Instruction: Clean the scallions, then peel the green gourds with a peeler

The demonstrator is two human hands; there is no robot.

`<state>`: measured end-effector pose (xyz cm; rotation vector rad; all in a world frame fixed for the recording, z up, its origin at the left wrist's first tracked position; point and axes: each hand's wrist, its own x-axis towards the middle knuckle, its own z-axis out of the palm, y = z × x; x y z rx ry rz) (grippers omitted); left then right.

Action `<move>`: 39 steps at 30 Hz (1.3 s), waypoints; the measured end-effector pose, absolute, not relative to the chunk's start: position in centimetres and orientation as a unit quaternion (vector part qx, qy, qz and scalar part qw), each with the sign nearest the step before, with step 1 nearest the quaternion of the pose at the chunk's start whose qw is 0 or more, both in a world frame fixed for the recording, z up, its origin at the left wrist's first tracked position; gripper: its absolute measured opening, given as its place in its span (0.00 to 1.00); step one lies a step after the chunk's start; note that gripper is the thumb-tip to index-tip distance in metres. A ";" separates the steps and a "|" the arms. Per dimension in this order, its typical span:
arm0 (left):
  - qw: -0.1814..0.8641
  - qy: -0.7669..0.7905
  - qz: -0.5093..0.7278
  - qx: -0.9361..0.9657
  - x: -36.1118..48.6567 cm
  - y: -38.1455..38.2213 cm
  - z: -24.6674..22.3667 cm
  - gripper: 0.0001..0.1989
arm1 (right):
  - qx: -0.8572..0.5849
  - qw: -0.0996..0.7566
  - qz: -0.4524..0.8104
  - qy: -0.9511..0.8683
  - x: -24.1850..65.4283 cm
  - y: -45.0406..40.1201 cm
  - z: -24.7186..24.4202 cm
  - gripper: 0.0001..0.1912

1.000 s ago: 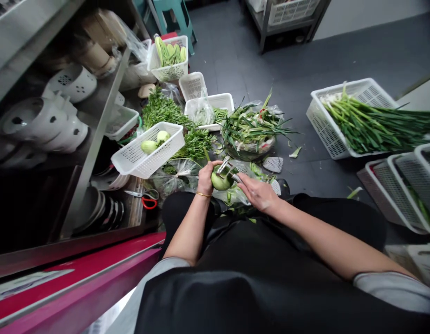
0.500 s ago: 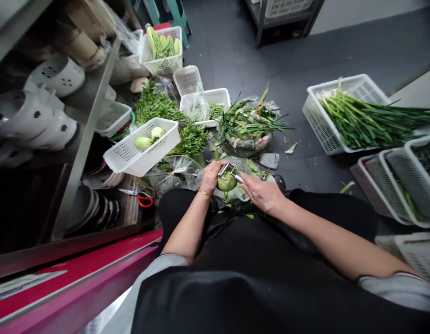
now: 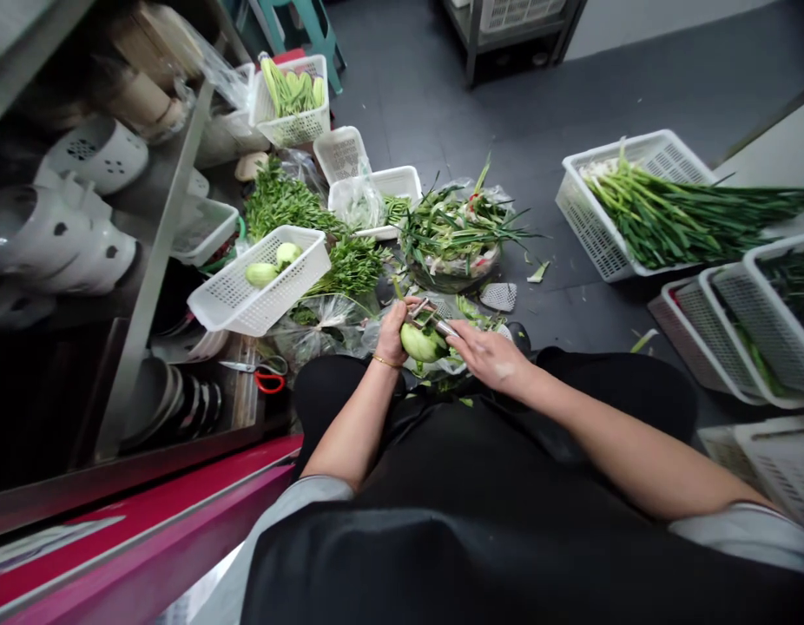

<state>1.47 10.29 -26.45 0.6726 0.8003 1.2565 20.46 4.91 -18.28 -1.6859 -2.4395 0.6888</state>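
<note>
My left hand (image 3: 394, 333) is closed around a round, pale green vegetable (image 3: 424, 345) over my lap, its kind unclear. Wrapped around the handle of a metal Y-shaped peeler (image 3: 444, 327) is my right hand (image 3: 490, 354). The peeler's head lies across the top of the vegetable, close to my left fingers. Part of the vegetable is hidden behind the left hand and the peeler. Beneath both hands, green peelings and a plastic bag show on the floor. Two pale green vegetables (image 3: 262, 274) lie in a white perforated basket (image 3: 233, 304) at the left.
Leafy greens (image 3: 281, 204) lie behind that basket. A heap of green trimmings (image 3: 458, 230) stands ahead. Red-handled scissors (image 3: 270, 379) rest on the shelf edge at left. At right, a white basket (image 3: 594, 234) holds long green stalks (image 3: 688, 213), near several stacked baskets (image 3: 760, 338).
The vegetable has turned in my left hand, showing a paler side. The peeler's head has shifted slightly over it. The whole view has drifted a little.
</note>
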 end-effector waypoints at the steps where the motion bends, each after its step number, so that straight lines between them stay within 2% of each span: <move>1: 0.681 0.356 0.564 0.301 1.6 10.2 -26.5 0.21 | -0.554 0.046 0.229 -0.799 19.7 5.2 -18.5 0.22; 7: 0.613 0.433 0.581 0.315 2.3 10.1 -27.6 0.15 | -0.587 -0.023 0.216 -0.780 19.5 4.9 -18.9 0.22; 14: 0.588 0.457 0.630 0.222 0.2 12.3 -27.2 0.17 | -0.578 -0.026 0.254 -0.775 25.7 -0.3 -21.8 0.21; 19: 0.620 0.459 0.602 0.208 0.2 12.4 -26.8 0.17 | -0.572 0.071 0.211 -0.790 22.8 2.4 -19.7 0.23; 21: 0.620 0.464 0.597 0.210 0.7 12.1 -26.7 0.17 | -0.548 0.076 0.198 -0.809 20.5 3.9 -18.9 0.24; 24: 0.601 0.477 0.614 0.184 0.4 12.1 -26.8 0.17 | -0.545 0.047 0.191 -0.815 19.9 3.2 -20.4 0.25; 29: 0.613 0.486 0.618 0.080 -1.7 13.2 -28.2 0.14 | -0.589 -0.044 0.230 -0.773 25.6 -0.9 -24.9 0.21; 35: 0.648 0.467 0.598 0.067 -1.2 12.9 -28.1 0.14 | -0.552 0.133 0.211 -0.796 22.0 2.9 -20.4 0.24; 37: 0.642 0.452 0.611 0.096 -1.0 12.7 -27.7 0.14 | -0.527 0.140 0.208 -0.812 20.3 3.6 -20.2 0.25; 39: 0.630 0.443 0.629 0.104 -1.3 12.7 -27.6 0.15 | -0.530 0.098 0.203 -0.817 20.4 2.7 -21.7 0.25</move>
